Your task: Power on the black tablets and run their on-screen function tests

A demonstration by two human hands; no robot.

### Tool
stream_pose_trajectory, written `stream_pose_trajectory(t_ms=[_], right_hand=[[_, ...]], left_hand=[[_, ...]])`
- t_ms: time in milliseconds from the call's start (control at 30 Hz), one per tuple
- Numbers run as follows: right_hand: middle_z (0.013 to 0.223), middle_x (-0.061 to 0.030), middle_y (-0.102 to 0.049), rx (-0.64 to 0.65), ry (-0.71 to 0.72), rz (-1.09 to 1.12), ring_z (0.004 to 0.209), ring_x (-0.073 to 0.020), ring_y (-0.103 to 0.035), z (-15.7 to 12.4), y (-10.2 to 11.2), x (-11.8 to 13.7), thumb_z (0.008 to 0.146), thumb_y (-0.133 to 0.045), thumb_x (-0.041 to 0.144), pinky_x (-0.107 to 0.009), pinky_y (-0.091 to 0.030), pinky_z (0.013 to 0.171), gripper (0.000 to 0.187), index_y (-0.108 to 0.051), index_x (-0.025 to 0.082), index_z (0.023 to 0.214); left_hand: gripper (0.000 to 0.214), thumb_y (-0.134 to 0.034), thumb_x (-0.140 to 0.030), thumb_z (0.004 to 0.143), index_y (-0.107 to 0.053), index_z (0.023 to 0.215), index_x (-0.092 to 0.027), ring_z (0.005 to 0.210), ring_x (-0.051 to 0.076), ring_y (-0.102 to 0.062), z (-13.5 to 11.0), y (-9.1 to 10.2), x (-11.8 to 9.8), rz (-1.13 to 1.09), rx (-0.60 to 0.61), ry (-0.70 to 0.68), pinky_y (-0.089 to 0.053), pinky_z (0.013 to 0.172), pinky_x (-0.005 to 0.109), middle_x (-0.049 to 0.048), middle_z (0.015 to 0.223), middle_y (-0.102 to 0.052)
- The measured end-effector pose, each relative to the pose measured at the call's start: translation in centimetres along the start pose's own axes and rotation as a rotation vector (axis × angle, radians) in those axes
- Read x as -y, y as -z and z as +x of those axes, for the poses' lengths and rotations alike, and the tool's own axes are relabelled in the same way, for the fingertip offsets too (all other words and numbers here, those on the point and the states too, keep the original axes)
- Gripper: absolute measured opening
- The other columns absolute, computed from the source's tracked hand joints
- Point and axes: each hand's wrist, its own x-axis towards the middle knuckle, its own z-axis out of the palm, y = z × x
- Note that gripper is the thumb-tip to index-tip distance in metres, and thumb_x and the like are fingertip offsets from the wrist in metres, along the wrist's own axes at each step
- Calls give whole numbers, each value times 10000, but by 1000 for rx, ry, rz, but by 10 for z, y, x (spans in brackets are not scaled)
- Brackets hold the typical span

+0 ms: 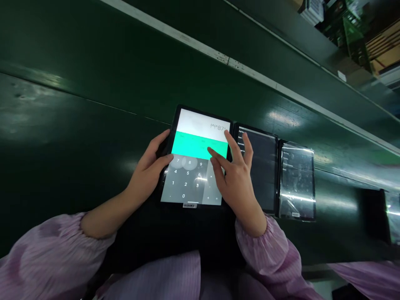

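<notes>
A tablet (193,189) with a lit calculator screen stands in the middle of the view, a white and a green band above its grey number keys. My left hand (151,164) grips its left edge, thumb on the front near the 7 key and the fingers partly hidden at the side. Over the right part of the screen is my right hand (236,171), holding nothing, its fingers apart. The index finger points at the green band; whether it touches the glass I cannot tell. A small barcode label (190,205) shows at the tablet's lower edge.
To the right, a second tablet (264,179) with a dark screen and a text list lies beside a third tablet (296,183) under shiny film. Another dark device (392,216) is at the far right. The dark green bench (78,137) has a pale strip (187,39) behind.
</notes>
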Motion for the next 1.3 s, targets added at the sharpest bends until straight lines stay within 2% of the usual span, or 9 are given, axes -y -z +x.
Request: stream_pose_trajectory(t_ms=[167,333,467,633,733,867,967,1100,1300], right_hand=[[1481,-103,-686,-69,-107,37,1570,-413,-424,0,4,-9,1118,-500,270,-711,-476,1214,411,-841,206,897],[1606,-103,-582,12,-58,100,1636,-431,-295,-2,1,-5,1109,-497,240,-757,-353,1277,350,-841,220,1174],[1568,-98,-616,-41,-63,86,1601,-418,-361,-1,8,-16,1126,-479,269,-717,-392,1267,380,-855,217,1108],[1525,-77,-646,-151,-228,-68,1539,-430,-428,-3,18,-50,1139,-446,381,-765,-373,1238,429,-856,259,1117],[1545,-93,-628,-133,-270,-88,1552,-427,-401,-6,16,-58,1138,-423,396,-771,-317,1264,458,-855,245,1127],[1563,-104,-610,-84,-305,-55,1562,-404,-394,-16,24,-66,1140,-393,401,-724,-345,1267,476,-833,238,1213],[1546,-103,-628,-150,-375,-107,1533,-397,-429,-34,46,-90,1140,-388,428,-718,-338,1263,486,-832,252,1228],[1504,-165,-643,-239,-495,-240,1502,-445,-445,-65,74,-135,1116,-398,501,-772,-278,1251,553,-868,211,1114],[1551,-184,-603,-194,-468,-268,1538,-398,-458,-80,73,-166,1111,-378,437,-731,-267,1279,528,-849,209,1175]], left_hand=[[696,-744,-390,783,-664,1460,-249,1475,443,-530,0,-1,-2,-12,9,41,-591,1119,576,102,1569,-603],[657,-738,-393,785,-696,1421,-233,1572,425,-413,-2,-3,-4,-21,-33,18,-583,1152,528,64,1640,-546],[593,-725,-353,814,-700,1394,-232,1601,395,-378,-4,-4,-6,-33,-41,11,-512,1242,514,38,1639,-552],[573,-714,-340,784,-733,1344,-222,1621,412,-333,0,-3,0,-12,-71,-30,-400,1302,628,47,1626,-556],[578,-714,-355,740,-771,1301,-230,1596,393,-379,4,-3,4,15,-106,-72,-304,1345,636,31,1568,-611],[568,-727,-388,724,-799,1273,-262,1520,374,-488,5,-4,5,26,-135,-68,-256,1372,612,8,1481,-677],[543,-732,-399,696,-817,1219,-281,1528,378,-478,5,-5,4,42,-157,-83,-214,1389,603,-20,1470,-683],[530,-715,-413,690,-826,1189,-274,1527,392,-481,7,-10,0,88,-204,-112,-212,1390,616,-31,1442,-704],[538,-694,-400,682,-834,1163,-203,1483,404,-535,20,-21,-1,113,-286,-183,-261,1365,649,25,1285,-784]])
